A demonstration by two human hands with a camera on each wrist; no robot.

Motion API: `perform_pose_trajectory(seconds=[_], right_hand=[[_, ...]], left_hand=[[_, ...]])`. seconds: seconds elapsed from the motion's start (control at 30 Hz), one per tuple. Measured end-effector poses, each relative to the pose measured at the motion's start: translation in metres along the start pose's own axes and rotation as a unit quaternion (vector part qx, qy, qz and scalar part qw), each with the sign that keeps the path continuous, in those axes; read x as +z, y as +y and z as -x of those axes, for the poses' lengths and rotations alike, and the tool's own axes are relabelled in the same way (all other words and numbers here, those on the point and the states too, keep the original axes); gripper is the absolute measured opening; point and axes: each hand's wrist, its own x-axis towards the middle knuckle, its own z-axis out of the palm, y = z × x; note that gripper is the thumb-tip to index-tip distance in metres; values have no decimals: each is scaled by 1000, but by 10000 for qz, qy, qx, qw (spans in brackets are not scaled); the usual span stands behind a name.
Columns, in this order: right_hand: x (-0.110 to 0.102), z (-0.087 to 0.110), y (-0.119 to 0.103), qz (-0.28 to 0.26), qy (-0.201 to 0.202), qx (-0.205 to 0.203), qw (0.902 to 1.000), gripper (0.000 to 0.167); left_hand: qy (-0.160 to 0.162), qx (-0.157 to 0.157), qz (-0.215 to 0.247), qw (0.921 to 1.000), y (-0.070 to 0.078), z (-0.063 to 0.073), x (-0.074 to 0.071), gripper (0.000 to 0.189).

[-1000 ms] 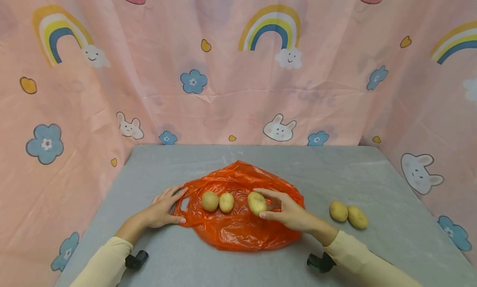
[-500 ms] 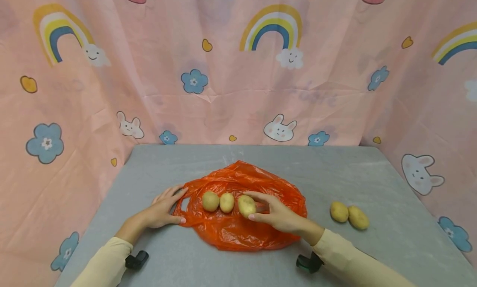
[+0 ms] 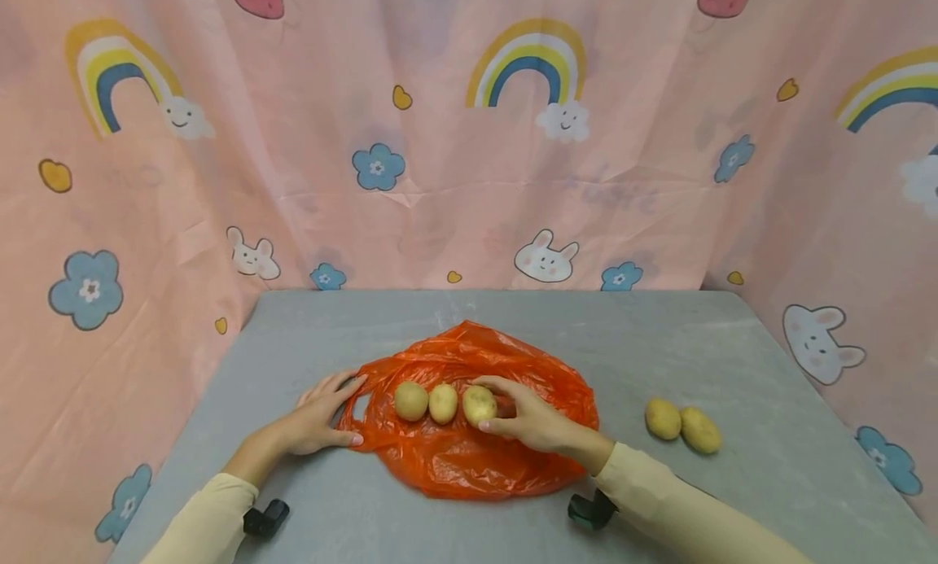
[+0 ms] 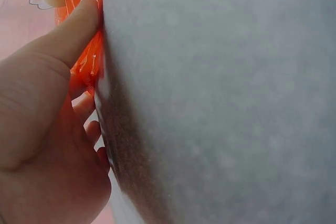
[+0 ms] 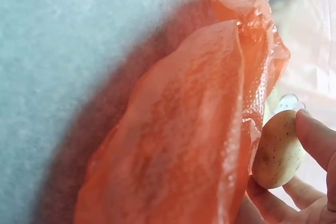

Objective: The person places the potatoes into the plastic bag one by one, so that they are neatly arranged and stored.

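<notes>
An orange-red plastic bag (image 3: pixel 476 470) lies spread on the table in the head view. Thumb and fingers of my right hand (image 3: pixel 538 421) pinch a pale yellow potato (image 3: pixel 479 404) over the bag's middle. The right wrist view shows this potato (image 5: pixel 278 150) between thumb and fingers, beside a raised fold of the bag (image 5: pixel 173 129). Just left of it, a round potato (image 3: pixel 411 401) and a smaller potato (image 3: pixel 443 404) sit side by side on the bag. With fingers spread, my left hand (image 3: pixel 311 421) rests on the bag's left edge, by the handle hole.
Two more potatoes, one (image 3: pixel 663 418) touching the other (image 3: pixel 700 430), lie on the grey table (image 3: pixel 396 531) to the right of the bag. A pink patterned curtain (image 3: pixel 440 214) hangs behind the table and along both sides.
My right hand has carried its potato leftward over the bag, close to the two other potatoes there. The left hand keeps its place at the bag's edge.
</notes>
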Motion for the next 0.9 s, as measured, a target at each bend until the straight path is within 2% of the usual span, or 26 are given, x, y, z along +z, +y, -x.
perform_pose_trajectory(seconds=[0.13, 0.4, 0.7, 0.9], right_hand=[[2, -4, 0, 73, 87, 211, 9997, 57], [4, -9, 4, 101, 174, 365, 9991, 57], [5, -12, 7, 238, 351, 257, 9988, 56], [6, -16, 7, 154, 383, 366, 9985, 55]], left_hand=[[29, 11, -1, 10000, 1, 1, 1, 96], [41, 36, 35, 10000, 4, 1, 0, 96], [13, 48, 40, 10000, 5, 2, 1, 96], [66, 63, 28, 10000, 6, 2, 0, 96]])
